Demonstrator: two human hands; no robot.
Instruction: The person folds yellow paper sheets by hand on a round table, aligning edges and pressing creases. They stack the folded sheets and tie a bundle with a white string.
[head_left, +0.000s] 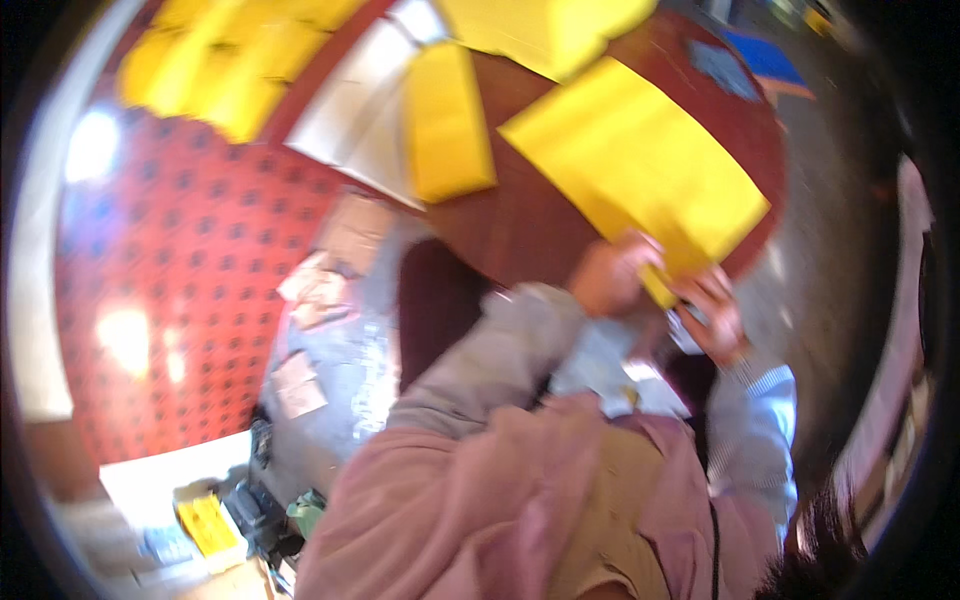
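Observation:
A large yellow sheet (pixel 650 150) lies across the right part of a round dark-red table (pixel 520 230). At its near edge my left hand (pixel 618 272) is closed, with the fingertips on a short yellow strip (pixel 657 286). Opposite it, my right hand (pixel 712 312) curls its fingers at the strip's other end. Blur hides whether this strip is a folded part of the sheet or a loose piece. Something pale (pixel 687 332) shows just under my right hand, too smeared to name.
Left of the sheet lie a narrow yellow piece (pixel 447 125) and white sheets (pixel 350 125). More yellow sheets (pixel 545 30) are at the far edge, and a yellow stack (pixel 225 60) at far left. A patterned red mat (pixel 190 270) and paper scraps (pixel 315 290) lie on the left.

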